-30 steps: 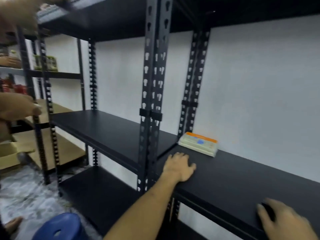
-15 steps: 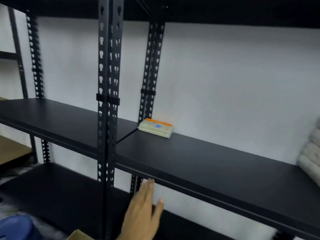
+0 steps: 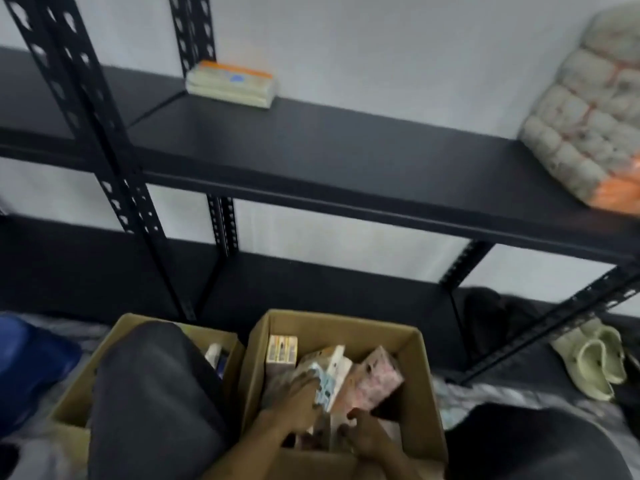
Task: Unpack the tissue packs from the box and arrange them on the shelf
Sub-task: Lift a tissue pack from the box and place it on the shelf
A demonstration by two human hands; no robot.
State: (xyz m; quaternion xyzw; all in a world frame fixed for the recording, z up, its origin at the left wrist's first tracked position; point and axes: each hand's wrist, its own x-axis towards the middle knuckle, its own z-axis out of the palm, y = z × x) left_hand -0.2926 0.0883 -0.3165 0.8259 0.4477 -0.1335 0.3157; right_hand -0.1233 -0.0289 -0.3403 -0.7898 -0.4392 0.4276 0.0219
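Both hands have dropped from the shelf [image 3: 311,157] into the box [image 3: 426,372]: left hand [image 3: 298,398] and right hand [image 3: 367,436] among tissue packs [image 3: 375,381], grips indiscernible.

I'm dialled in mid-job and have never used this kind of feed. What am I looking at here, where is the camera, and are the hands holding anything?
There is no machine: a person works with bare hands, and the one camera sits on their head, looking forward and down. The dark shapes at the bottom are probably their knees.

Both hands are inside the open box on the floor. The left hand rests on a blue-and-white pack; the right hand is among the packs beside a pink pack. The picture is blurred, so I cannot tell whether either hand has closed on anything.

Above is a black shelf. One flat orange-topped pack lies at its back left, and a large wrapped bundle stands at its right end. A second box sits to the left.
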